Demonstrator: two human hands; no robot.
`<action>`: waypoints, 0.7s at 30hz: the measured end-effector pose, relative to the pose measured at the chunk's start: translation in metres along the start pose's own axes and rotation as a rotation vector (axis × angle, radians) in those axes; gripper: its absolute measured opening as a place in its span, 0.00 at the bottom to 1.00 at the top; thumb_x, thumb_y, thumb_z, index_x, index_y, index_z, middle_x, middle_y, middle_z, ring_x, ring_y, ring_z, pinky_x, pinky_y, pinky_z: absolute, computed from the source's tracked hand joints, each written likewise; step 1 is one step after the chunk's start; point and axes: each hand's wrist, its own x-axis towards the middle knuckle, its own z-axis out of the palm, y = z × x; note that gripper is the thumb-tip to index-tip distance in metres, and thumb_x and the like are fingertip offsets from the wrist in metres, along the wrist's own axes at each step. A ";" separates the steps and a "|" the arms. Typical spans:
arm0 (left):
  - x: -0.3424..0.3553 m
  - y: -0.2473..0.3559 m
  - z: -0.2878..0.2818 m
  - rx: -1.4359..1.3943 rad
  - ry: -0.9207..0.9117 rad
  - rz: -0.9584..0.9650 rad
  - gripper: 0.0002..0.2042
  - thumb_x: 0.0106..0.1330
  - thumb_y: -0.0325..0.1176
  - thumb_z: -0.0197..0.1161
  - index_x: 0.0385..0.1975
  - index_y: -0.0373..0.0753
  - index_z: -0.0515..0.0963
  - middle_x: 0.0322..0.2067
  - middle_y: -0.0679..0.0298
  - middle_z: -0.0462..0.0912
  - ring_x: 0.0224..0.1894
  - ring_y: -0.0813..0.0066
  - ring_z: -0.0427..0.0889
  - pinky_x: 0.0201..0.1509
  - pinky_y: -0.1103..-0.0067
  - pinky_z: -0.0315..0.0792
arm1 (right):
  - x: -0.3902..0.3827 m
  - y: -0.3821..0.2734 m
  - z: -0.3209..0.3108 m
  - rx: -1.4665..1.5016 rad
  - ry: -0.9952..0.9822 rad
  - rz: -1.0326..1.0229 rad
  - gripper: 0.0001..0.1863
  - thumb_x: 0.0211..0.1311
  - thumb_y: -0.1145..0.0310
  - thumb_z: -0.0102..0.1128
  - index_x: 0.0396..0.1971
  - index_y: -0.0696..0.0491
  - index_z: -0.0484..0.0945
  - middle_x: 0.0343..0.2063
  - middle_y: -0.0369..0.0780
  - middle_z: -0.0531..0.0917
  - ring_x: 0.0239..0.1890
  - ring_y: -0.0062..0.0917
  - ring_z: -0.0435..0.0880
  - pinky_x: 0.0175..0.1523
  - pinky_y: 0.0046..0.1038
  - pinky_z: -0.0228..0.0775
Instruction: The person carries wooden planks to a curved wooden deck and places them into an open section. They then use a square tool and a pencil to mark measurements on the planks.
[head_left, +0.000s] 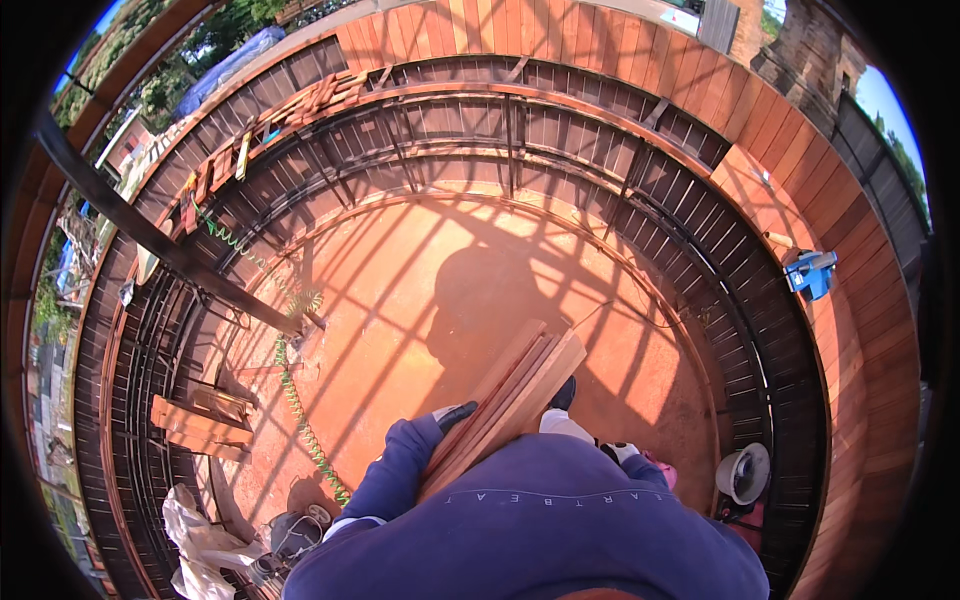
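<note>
A bundle of several long reddish-brown wooden boards (510, 400) lies slantwise against my left side, pointing forward and to the right. My left hand (455, 415), in a dark glove, is closed on the left edge of the bundle. My right hand (622, 452), in what looks like a light glove with dark parts, is low beside my body, right of the boards. Its fingers are mostly hidden, and whether it holds anything does not show. One dark shoe (563, 393) shows just past the boards.
A curved slatted wall with a wooden ledge (800, 180) surrounds the reddish floor. On it sit a blue tool (810, 273) and stacked boards (320, 100). A dark post (200, 270), green coiled hose (293, 400), short boards (200, 428) and a pale bucket (743, 474) stand around me.
</note>
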 end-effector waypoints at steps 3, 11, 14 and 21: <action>0.034 -0.004 -0.031 -0.032 0.065 0.026 0.35 0.67 0.64 0.47 0.62 0.41 0.70 0.60 0.59 0.73 0.63 0.69 0.69 0.69 0.76 0.55 | 0.040 -0.038 -0.025 -0.369 -0.040 -0.047 0.13 0.59 0.62 0.57 0.44 0.43 0.80 0.42 0.43 0.84 0.45 0.40 0.82 0.45 0.36 0.74; 0.117 0.081 -0.077 -0.406 0.117 -0.156 0.34 0.68 0.59 0.49 0.64 0.37 0.67 0.62 0.59 0.70 0.65 0.71 0.66 0.69 0.78 0.56 | 0.117 -0.239 -0.147 0.243 -0.213 -0.285 0.18 0.60 0.60 0.59 0.49 0.48 0.81 0.40 0.41 0.85 0.43 0.28 0.83 0.46 0.28 0.75; 0.160 0.128 -0.094 -0.501 0.112 -0.145 0.33 0.68 0.58 0.49 0.64 0.37 0.67 0.63 0.60 0.70 0.65 0.71 0.66 0.69 0.78 0.56 | 0.126 -0.328 -0.197 0.094 -0.295 -0.605 0.25 0.60 0.45 0.59 0.45 0.50 0.83 0.36 0.42 0.86 0.40 0.29 0.83 0.45 0.32 0.72; 0.297 0.246 -0.087 -0.256 -0.071 -0.179 0.32 0.69 0.57 0.48 0.64 0.37 0.66 0.63 0.60 0.69 0.66 0.71 0.65 0.70 0.78 0.56 | 0.168 -0.366 -0.274 -0.008 -0.357 -0.628 0.28 0.61 0.43 0.58 0.47 0.51 0.81 0.45 0.46 0.84 0.48 0.39 0.81 0.50 0.37 0.71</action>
